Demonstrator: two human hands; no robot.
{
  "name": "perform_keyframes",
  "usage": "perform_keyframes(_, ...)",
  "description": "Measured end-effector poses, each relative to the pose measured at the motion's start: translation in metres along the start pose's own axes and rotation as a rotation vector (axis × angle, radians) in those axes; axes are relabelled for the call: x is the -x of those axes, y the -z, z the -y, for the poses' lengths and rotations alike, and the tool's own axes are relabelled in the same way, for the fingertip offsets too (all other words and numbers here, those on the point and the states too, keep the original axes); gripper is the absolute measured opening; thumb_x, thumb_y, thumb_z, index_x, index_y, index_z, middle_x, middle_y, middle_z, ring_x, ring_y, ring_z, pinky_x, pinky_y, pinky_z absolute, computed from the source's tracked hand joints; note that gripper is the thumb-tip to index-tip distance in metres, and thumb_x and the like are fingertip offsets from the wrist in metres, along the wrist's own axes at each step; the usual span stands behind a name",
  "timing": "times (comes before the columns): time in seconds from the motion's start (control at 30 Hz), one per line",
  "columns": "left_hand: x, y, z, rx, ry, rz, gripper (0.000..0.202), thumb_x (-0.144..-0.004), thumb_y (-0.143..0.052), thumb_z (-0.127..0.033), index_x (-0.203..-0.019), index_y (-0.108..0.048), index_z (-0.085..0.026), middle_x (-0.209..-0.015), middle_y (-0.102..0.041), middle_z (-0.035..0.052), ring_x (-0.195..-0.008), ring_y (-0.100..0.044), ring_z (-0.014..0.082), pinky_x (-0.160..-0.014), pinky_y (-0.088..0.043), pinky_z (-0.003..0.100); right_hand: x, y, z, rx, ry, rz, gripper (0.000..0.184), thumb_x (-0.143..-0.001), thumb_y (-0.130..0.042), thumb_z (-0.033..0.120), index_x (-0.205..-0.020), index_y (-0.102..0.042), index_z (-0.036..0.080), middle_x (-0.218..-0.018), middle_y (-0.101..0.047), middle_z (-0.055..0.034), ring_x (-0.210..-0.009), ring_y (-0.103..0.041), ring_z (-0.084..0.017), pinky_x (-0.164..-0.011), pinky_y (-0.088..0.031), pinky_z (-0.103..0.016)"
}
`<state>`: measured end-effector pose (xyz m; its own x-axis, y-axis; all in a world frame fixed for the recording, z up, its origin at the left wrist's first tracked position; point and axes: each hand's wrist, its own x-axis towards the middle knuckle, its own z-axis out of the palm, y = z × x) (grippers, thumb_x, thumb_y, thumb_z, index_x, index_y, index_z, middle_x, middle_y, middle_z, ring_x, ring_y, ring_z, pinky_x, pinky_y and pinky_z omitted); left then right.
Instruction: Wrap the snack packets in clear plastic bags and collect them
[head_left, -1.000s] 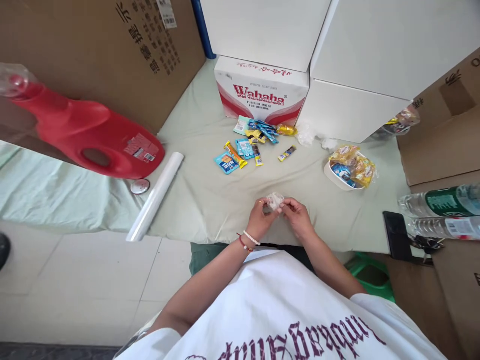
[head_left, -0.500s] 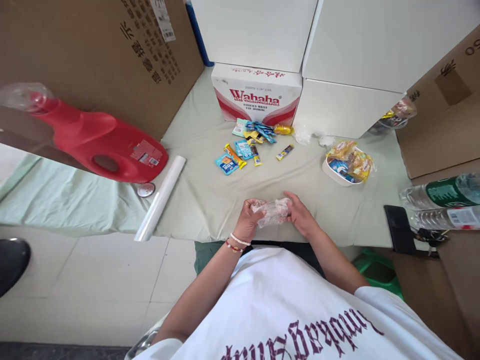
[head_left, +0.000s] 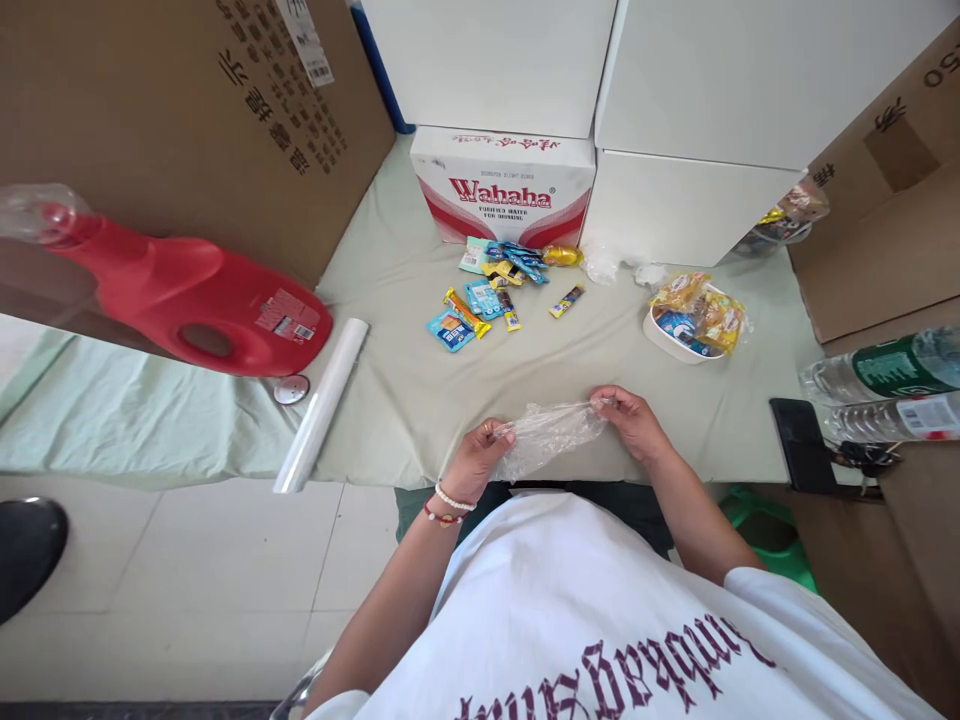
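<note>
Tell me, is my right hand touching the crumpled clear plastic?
Touching. The head view shows your right hand pinching one end of the clear plastic between thumb and fingers.

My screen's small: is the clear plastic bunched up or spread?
Spread, though wrinkled: the clear plastic spans from the left hand to the right hand.

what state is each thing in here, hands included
left hand, pinching one end of the clear plastic
right hand, pinching the other end
clear plastic, wrinkled, spread between the hands
bowl, heaped with wrapped packets
snack packets, loose, outside the bowl
plastic roll, lying down
red jug, clear cover over its top
</note>
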<state>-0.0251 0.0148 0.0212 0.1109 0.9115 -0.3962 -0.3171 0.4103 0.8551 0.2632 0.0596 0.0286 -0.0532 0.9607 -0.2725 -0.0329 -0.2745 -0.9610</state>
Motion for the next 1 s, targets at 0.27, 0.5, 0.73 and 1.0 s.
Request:
perform_keyframes(0.27, 0.001, 0.009, -0.004, 0.200, -0.025, -0.179, 0.047, -0.063, -0.096, -0.037, -0.077, -0.055, -0.020, -0.088, -0.068, -0.0027, -0.074, -0.064, 0.0100, -0.073, -0.056, 0.027, 0.005, 0.018, 0.011, -0.226, -0.029, -0.015, 0.032, -0.071, -0.090, 0.048, -0.088, -0.074, 0.027, -0.116, -0.070, -0.0027, -0.096, -0.064, -0.018, -0.084, -0.055, -0.033)
perform_keyframes(0.5, -0.004, 0.025, 0.003, 0.018, -0.167, -0.266, 0.040, -0.062, -0.090, -0.033, -0.082, -0.057, -0.021, -0.090, -0.068, 0.0000, -0.078, -0.064, 0.0119, -0.074, -0.054, 0.027, 0.004, 0.039, 0.003, 0.091, 0.106, -0.016, 0.022, -0.073, -0.083, 0.042, -0.078, -0.071, 0.025, -0.110, -0.069, -0.0060, -0.107, -0.064, -0.024, -0.100, -0.051, -0.044)
perform_keyframes(0.73, 0.004, 0.032, 0.002, -0.302, -0.321, -0.293, 0.025, -0.071, -0.065, -0.026, -0.096, -0.068, -0.021, -0.124, -0.067, 0.0091, -0.114, -0.063, 0.0246, -0.091, -0.053, 0.037, 0.018, 0.027, 0.014, 0.601, 0.368, -0.430, 0.019, -0.086, -0.052, 0.026, -0.089, -0.071, 0.029, -0.107, -0.066, -0.0086, -0.104, -0.065, -0.027, -0.091, -0.055, -0.045)
perform_keyframes(1.0, -0.069, 0.005, -0.031, -0.945, -0.523, -0.211, 0.021, -0.086, -0.062, -0.028, -0.101, -0.076, -0.022, -0.108, -0.069, 0.0101, -0.109, -0.061, 0.0288, -0.105, -0.045, 0.049, 0.007, -0.042, -0.010, 0.805, 0.423, 0.194, 0.044, -0.095, -0.055, 0.022, -0.136, -0.066, 0.032, -0.127, -0.064, -0.0098, -0.097, -0.065, -0.025, -0.087, -0.056, -0.041)
